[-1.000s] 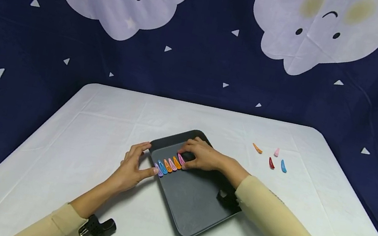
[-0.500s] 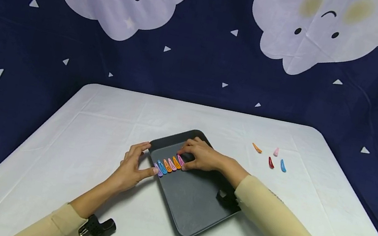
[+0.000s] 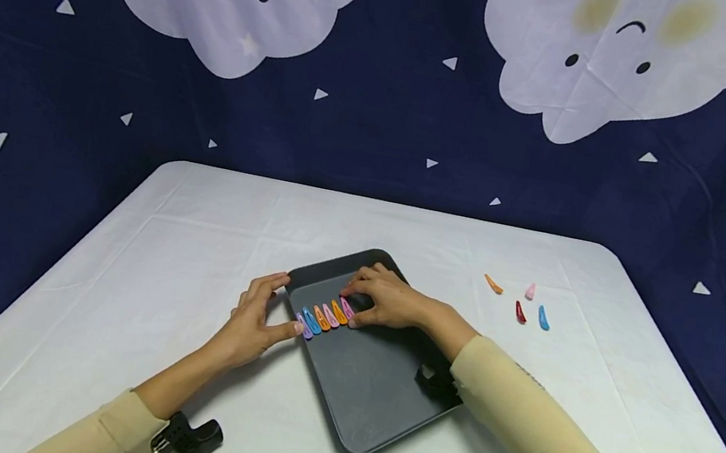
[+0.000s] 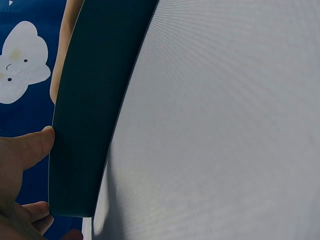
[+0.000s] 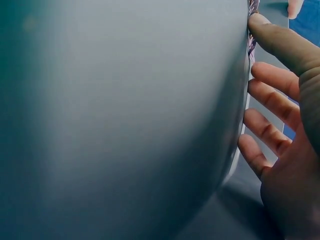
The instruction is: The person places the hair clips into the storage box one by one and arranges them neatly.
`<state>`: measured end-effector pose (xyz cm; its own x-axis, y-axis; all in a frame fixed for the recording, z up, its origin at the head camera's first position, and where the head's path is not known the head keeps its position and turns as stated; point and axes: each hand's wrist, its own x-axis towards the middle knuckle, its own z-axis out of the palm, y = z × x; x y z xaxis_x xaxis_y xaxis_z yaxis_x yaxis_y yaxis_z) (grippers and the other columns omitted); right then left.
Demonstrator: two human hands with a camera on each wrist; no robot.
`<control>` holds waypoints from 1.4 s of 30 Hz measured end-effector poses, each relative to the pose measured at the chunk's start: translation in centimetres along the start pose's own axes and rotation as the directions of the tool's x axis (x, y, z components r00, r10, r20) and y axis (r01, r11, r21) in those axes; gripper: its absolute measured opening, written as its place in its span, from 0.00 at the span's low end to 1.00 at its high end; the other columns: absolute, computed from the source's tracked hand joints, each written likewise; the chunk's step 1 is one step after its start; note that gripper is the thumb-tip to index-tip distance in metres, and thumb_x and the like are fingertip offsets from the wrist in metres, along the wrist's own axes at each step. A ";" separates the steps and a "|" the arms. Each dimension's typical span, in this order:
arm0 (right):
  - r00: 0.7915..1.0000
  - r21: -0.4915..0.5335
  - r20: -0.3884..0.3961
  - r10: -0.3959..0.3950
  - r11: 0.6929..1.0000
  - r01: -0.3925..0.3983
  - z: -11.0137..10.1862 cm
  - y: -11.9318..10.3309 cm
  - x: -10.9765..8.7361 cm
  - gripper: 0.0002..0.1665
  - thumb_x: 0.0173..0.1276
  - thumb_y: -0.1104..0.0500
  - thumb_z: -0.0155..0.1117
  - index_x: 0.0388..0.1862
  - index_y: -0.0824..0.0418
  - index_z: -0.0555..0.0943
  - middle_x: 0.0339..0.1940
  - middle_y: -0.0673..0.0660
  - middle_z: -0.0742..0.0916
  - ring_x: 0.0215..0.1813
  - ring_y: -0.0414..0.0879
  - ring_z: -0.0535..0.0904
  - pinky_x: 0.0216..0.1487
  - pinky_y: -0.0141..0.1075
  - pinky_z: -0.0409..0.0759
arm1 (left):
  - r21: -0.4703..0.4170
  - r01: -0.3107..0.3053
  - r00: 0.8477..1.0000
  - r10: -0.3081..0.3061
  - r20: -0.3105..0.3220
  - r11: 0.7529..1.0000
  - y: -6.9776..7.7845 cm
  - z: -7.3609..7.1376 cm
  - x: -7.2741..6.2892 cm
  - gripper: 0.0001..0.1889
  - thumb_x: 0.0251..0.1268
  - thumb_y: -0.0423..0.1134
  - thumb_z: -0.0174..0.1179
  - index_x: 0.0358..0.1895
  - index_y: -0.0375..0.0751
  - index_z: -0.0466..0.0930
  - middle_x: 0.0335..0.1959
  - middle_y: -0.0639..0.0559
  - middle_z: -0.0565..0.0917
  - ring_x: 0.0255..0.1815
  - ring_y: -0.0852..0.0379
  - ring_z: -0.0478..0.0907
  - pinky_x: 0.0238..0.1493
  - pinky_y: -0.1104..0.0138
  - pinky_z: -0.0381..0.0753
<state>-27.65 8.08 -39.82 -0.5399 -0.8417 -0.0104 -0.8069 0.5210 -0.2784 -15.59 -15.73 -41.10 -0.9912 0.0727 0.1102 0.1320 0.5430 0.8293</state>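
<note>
Tray [image 3: 366, 413]: grey, on desk [image 3: 223, 234]
Left hand [image 3: 254, 327]: wide grip, touching tray rim
Right hand [image 3: 388, 298]: grip holding magenta clip [image 3: 347, 307]
Row: five clips [image 3: 324, 323] beside it

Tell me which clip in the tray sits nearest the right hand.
The pink clip at the right end, touched by the right hand; the other five clips lie farther left.

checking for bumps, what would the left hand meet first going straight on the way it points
The gray tray, most likely: the left hand seems to be touching its edge.
</note>
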 end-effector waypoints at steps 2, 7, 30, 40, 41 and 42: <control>1.000 0.004 0.001 0.001 1.000 -0.001 0.0 0.0 0.0 0.31 0.57 0.43 0.68 0.59 0.52 0.78 0.57 0.52 0.78 0.56 0.47 0.68 0.60 0.45 0.67 | -0.002 0.000 1.000 0.000 0.000 1.000 0.0 0.0 0.0 0.41 0.53 0.40 0.68 0.70 0.38 0.57 0.72 0.44 0.57 0.69 0.42 0.54 0.62 0.44 0.51; 1.000 0.020 0.003 0.002 1.000 -0.002 -0.1 0.0 0.0 0.31 0.57 0.43 0.68 0.59 0.53 0.78 0.57 0.52 0.78 0.57 0.48 0.68 0.61 0.46 0.66 | -0.006 0.003 1.000 -0.003 0.000 1.000 0.0 0.0 0.0 0.41 0.53 0.40 0.68 0.70 0.39 0.57 0.72 0.44 0.57 0.69 0.43 0.54 0.62 0.44 0.51; 0.986 0.171 -0.162 0.044 0.985 -0.016 -4.9 0.2 -1.6 0.32 0.57 0.47 0.70 0.60 0.55 0.76 0.58 0.51 0.78 0.55 0.48 0.68 0.58 0.46 0.69 | -0.006 0.000 1.000 0.000 -0.004 1.000 0.0 0.0 0.0 0.41 0.53 0.40 0.68 0.70 0.38 0.57 0.72 0.44 0.57 0.69 0.43 0.54 0.62 0.45 0.51; 0.952 0.218 -0.267 0.150 0.972 -0.092 -7.4 3.3 -4.5 0.32 0.58 0.49 0.70 0.61 0.56 0.76 0.58 0.53 0.79 0.59 0.49 0.68 0.69 0.52 0.59 | -0.011 0.004 1.000 -0.004 -0.006 1.000 0.0 0.0 0.0 0.41 0.53 0.40 0.68 0.70 0.38 0.57 0.72 0.44 0.57 0.69 0.43 0.54 0.63 0.45 0.50; 0.947 0.225 -0.278 0.163 0.969 -0.101 -7.5 3.7 -4.8 0.32 0.58 0.49 0.70 0.61 0.57 0.76 0.58 0.53 0.79 0.59 0.50 0.68 0.69 0.52 0.58 | -0.012 0.004 1.000 -0.004 -0.007 1.000 0.0 0.0 0.0 0.41 0.53 0.40 0.68 0.70 0.38 0.57 0.72 0.44 0.57 0.69 0.43 0.54 0.63 0.44 0.50; 0.941 0.230 -0.289 0.177 0.967 -0.111 -7.6 4.1 -5.2 0.32 0.58 0.49 0.70 0.60 0.57 0.76 0.58 0.54 0.79 0.59 0.50 0.67 0.69 0.52 0.59 | -0.012 0.004 1.000 -0.004 -0.007 1.000 0.0 0.0 0.0 0.41 0.53 0.40 0.68 0.70 0.38 0.57 0.72 0.44 0.57 0.69 0.43 0.54 0.63 0.44 0.50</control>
<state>-30.01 15.70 -33.60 -0.7199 -0.6589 0.2183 -0.6649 0.5643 -0.4893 -15.54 -15.72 -41.09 -0.9917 0.0643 0.1110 0.1281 0.5333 0.8361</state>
